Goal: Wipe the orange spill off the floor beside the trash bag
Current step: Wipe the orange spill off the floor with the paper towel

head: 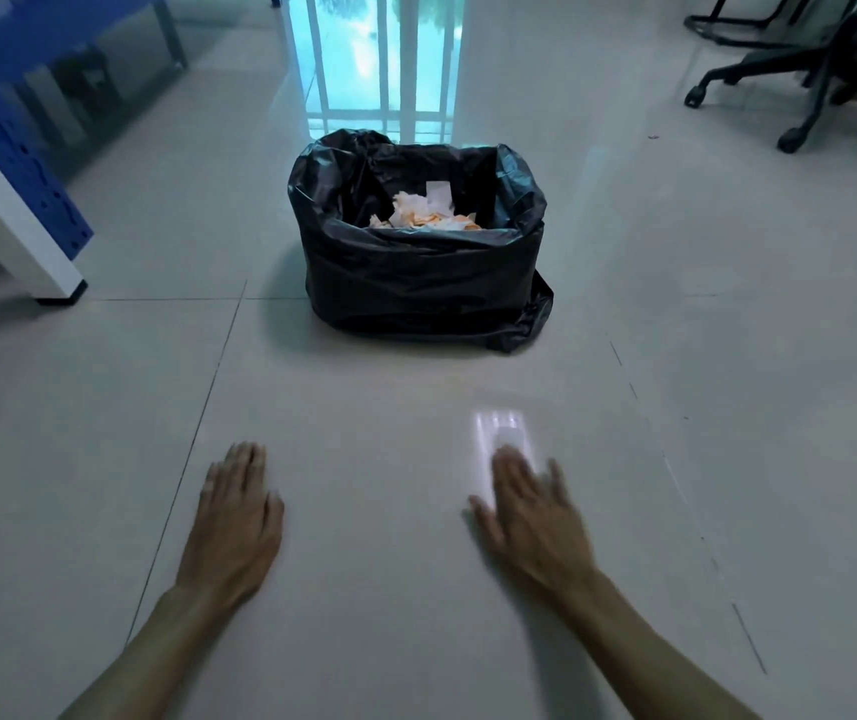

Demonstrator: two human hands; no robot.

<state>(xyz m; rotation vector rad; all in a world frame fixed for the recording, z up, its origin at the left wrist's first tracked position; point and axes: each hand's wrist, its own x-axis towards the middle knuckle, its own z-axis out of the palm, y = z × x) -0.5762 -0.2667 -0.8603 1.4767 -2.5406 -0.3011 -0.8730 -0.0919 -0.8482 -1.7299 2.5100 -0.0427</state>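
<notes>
Both hands flat and empty over glossy pale tile, the black trash bag (418, 241) ahead.

I see my left hand (237, 517) spread, holding nothing; my right hand (530, 511) is blurred, fingers splayed, seemingly empty. The crinkled plastic bag stands open on the floor (364, 511), holding crumpled orange-stained tissues (429, 213). I find no orange spill on the tiles. A chair base (800, 75) stands far right, a blue-and-white frame (16, 200) left.
</notes>
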